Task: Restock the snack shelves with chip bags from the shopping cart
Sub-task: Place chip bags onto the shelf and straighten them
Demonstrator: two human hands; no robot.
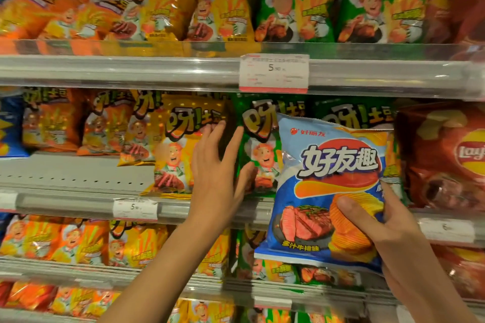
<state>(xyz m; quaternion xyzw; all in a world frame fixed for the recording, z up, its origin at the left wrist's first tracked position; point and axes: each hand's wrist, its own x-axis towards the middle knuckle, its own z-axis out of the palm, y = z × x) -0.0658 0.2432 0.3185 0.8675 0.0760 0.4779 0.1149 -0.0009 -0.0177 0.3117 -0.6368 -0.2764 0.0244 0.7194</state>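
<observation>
My right hand (378, 228) grips a blue chip bag (328, 178) with a steak picture by its lower right corner, holding it upright in front of the middle shelf. My left hand (217, 165) reaches into the middle shelf with straight, spread fingers. Its fingers lie on the edge of a yellow chip bag (175, 155), and its thumb touches a green chip bag (258, 144). A dark gap shows between those two bags. The shopping cart is out of view.
Several shelves (157, 71) hold rows of orange, yellow and green chip bags. Red bags (443, 160) stand at the right. The middle shelf has a bare perforated stretch (73, 173) at the left. White price tags (273, 73) hang on the shelf rails.
</observation>
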